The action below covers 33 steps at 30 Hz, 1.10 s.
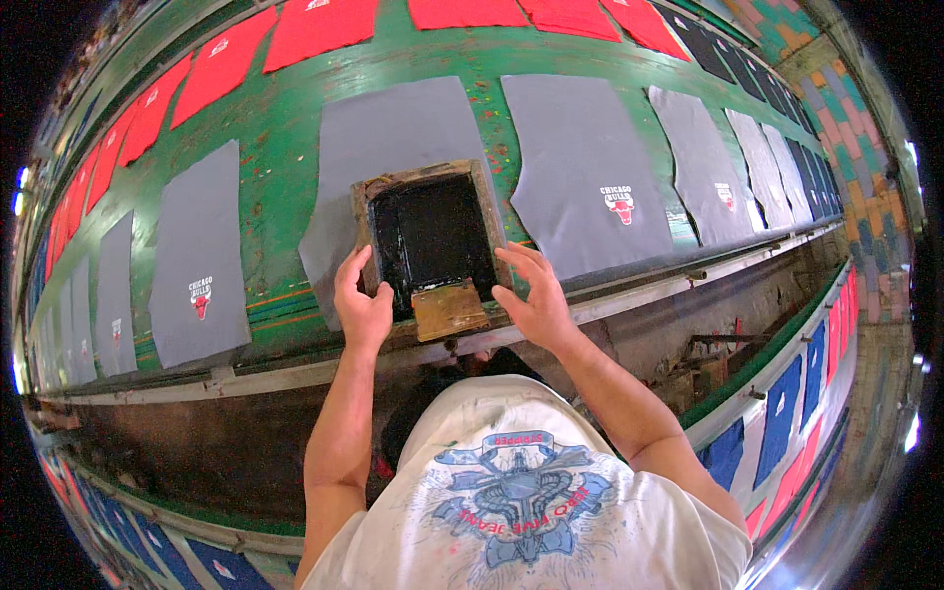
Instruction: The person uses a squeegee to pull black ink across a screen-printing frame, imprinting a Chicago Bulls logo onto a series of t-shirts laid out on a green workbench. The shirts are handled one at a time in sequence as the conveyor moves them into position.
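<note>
A small wooden screen-printing frame (423, 175) lies on a grey fabric piece (398, 123) at the near edge of the green table. Its inside is coated with wet-looking black. A worn wooden block (449, 311), seemingly a squeegee handle, rests across the frame's near end. My left hand (362, 303) grips the left side, thumb toward the near corner and fingers along the outer edge. On the opposite side my right hand (534, 297) holds the rim between thumb and fingers. The fabric directly under the frame is hidden.
Grey pieces with a red-and-white bull's-head print lie left and right, one (580, 147) close by. Red pieces (320, 34) line the table's far side, black ones (703, 49) the far right. A metal rail (629, 303) runs along the near edge. Another table with blue pieces (779, 423) stands behind right.
</note>
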Each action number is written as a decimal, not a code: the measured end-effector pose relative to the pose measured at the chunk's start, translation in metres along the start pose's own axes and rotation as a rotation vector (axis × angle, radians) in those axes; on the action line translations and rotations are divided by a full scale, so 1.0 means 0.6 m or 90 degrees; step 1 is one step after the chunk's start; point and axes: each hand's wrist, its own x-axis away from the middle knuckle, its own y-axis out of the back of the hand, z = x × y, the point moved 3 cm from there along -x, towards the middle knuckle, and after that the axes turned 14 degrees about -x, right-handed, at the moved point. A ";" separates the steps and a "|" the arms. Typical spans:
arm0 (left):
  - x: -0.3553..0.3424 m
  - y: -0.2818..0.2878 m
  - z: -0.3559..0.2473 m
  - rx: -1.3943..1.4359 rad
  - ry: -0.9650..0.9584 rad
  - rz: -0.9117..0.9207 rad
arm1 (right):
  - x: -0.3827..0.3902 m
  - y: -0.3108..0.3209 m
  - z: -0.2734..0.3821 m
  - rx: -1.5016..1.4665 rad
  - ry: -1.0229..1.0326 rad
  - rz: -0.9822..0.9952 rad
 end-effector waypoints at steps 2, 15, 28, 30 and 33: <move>0.003 -0.004 0.001 -0.017 -0.012 -0.010 | 0.005 0.004 -0.032 -0.160 -0.140 -0.014; -0.001 0.013 -0.097 -0.020 -0.054 -0.052 | 0.034 0.077 -0.021 -0.145 -0.016 0.029; 0.076 -0.306 -0.356 0.127 -0.028 -0.050 | 0.044 0.457 -0.139 -0.106 -0.052 -0.027; 0.092 -0.355 -0.389 0.126 -0.024 -0.058 | 0.055 0.504 -0.152 -0.098 -0.066 -0.040; 0.116 -0.397 -0.434 0.069 -0.101 -0.101 | 0.056 0.555 -0.163 -0.062 -0.061 -0.047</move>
